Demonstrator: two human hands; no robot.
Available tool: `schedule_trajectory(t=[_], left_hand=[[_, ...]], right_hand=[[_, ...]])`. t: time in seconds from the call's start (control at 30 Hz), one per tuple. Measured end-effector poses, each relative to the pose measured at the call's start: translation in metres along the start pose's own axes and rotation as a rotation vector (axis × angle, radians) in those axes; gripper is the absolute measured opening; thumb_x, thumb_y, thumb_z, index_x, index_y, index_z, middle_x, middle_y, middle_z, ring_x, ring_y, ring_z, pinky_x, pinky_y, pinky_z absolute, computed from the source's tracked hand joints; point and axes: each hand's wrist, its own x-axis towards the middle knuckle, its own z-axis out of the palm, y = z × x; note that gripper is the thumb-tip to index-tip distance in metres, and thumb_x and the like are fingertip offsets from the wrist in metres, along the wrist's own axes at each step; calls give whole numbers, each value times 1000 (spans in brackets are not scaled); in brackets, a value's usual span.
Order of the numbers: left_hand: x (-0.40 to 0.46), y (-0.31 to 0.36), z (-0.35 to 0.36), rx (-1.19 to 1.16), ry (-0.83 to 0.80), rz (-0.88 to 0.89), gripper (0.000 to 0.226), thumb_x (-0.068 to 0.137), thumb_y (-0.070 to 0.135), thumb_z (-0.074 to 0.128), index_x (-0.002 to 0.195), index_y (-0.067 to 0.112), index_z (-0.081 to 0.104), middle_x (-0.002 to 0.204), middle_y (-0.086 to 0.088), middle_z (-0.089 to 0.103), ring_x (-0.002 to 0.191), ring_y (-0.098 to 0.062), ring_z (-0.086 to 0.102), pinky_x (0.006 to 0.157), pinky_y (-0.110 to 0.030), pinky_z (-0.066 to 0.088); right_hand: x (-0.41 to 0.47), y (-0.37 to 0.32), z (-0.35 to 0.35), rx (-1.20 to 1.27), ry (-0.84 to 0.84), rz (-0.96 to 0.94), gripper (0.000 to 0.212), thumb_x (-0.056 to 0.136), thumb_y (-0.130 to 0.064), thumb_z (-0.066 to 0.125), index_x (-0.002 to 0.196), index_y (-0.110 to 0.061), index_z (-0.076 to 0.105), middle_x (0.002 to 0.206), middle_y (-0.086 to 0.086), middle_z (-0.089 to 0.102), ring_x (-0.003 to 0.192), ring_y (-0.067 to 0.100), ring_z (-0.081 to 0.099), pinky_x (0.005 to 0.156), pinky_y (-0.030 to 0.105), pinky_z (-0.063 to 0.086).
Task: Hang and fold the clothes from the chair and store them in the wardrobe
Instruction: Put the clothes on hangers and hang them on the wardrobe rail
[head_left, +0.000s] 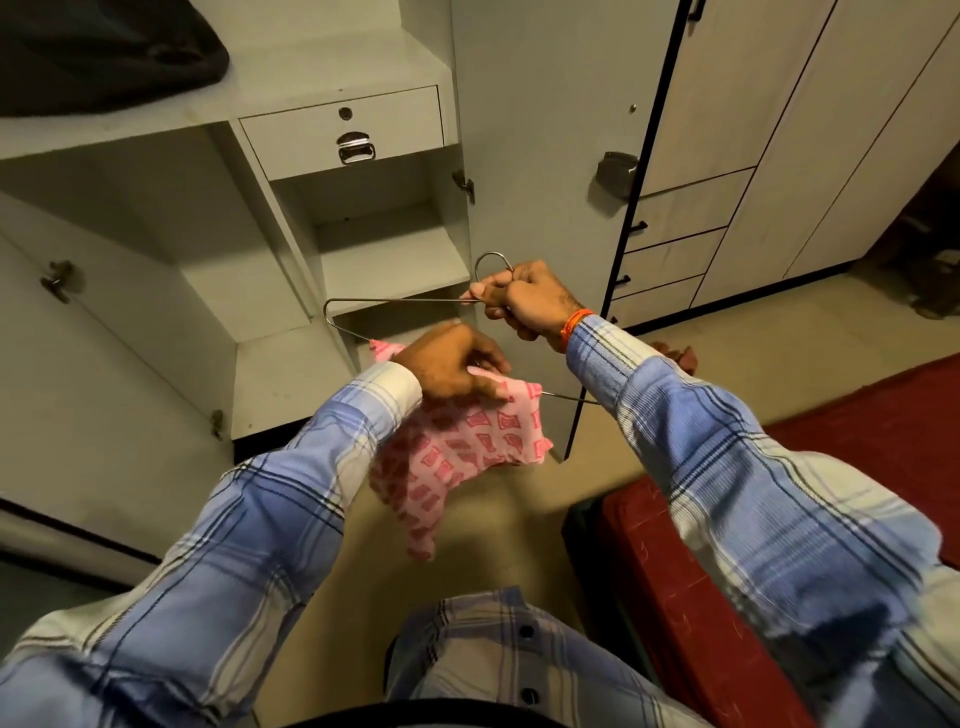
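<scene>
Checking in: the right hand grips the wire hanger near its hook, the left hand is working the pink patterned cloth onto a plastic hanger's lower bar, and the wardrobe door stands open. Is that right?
One thing is off: there is only one hanger, bare metal wire, not plastic. In the head view the right hand grips it near its hook, the left hand works the pink patterned cloth onto its lower bar, and the wardrobe door stands open.

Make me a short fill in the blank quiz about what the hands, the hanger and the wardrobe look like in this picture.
1. The right hand grips the metal hanger just below its ____.
2. The left hand holds a ____ patterned cloth at the hanger's lower bar.
3. The wardrobe door stands ____.
4. The drawer is ____.

Missing words: hook; pink; open; closed
</scene>
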Motion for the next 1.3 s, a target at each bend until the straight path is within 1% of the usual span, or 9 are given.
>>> schedule_trajectory(t=[0.1, 0.27, 0.37, 0.47, 0.63, 0.8, 0.93, 1.17, 1.3], left_hand=[[5, 1, 12, 101, -37, 37, 28, 85, 37, 71, 109, 23, 74, 104, 5, 74, 91, -14, 67, 88, -36, 53], [4, 0, 13, -35, -24, 2, 28, 87, 38, 70, 107, 19, 76, 102, 3, 75, 88, -14, 69, 87, -39, 55], [9, 2, 10, -40, 136, -78, 31, 88, 44, 66, 104, 19, 76, 98, 0, 75, 89, -22, 68, 83, -38, 54], [17, 5, 12, 139, 267, -256, 36, 91, 45, 59, 113, 19, 67, 114, -7, 67, 102, -32, 62, 84, -34, 46], [25, 16, 18, 113, 486, -262, 50, 92, 32, 59, 137, 14, 46, 134, -9, 53, 123, -26, 50, 94, -25, 34], [21, 11, 14, 223, 128, -276, 37, 93, 47, 57, 122, 27, 65, 131, -1, 61, 118, -24, 55, 97, -33, 42], [11, -4, 6, 123, 172, -288, 31, 88, 52, 62, 90, 24, 74, 97, -3, 72, 87, -22, 64, 80, -36, 53], [-22, -31, -13, 166, 160, -257, 40, 81, 59, 67, 95, 22, 74, 83, 0, 69, 80, -20, 65, 73, -36, 55], [-34, -43, -17, 194, 193, -265, 33, 80, 50, 73, 99, 22, 75, 88, -1, 70, 83, -23, 65, 76, -36, 55]], right_hand=[[0, -2, 2, 2, -7, 2, 24, 97, -21, 58, 102, -4, 74, 58, -1, 48, 40, 8, 28, 36, 17, 23], [-4, -3, 1, -13, -36, 11, 24, 97, -21, 58, 102, -3, 73, 55, -2, 47, 41, 9, 27, 39, 18, 21], [-8, -6, 3, 29, -73, 16, 22, 97, -21, 59, 99, -4, 73, 52, -4, 45, 41, 9, 27, 39, 17, 21], [-11, -10, 8, 97, -135, -6, 18, 96, -17, 60, 87, -9, 73, 46, -7, 45, 38, 7, 31, 37, 16, 25], [-13, -15, 18, 97, -178, -7, 27, 97, -18, 58, 105, 5, 70, 45, -5, 43, 36, 6, 30, 37, 19, 24], [-12, -13, 18, -15, -78, -34, 23, 97, -16, 58, 104, 0, 73, 44, -8, 48, 31, 2, 34, 33, 13, 27], [-6, -5, 13, -105, 100, -45, 18, 94, -18, 63, 99, -5, 75, 42, -17, 54, 32, -4, 44, 33, 8, 27], [-4, 5, 6, -118, 153, -13, 20, 92, -32, 66, 79, -20, 75, 61, -3, 57, 32, -1, 39, 34, 8, 26], [-4, 5, 4, -99, 141, 6, 23, 92, -31, 65, 91, -11, 76, 63, 0, 57, 32, -1, 40, 34, 9, 27]])
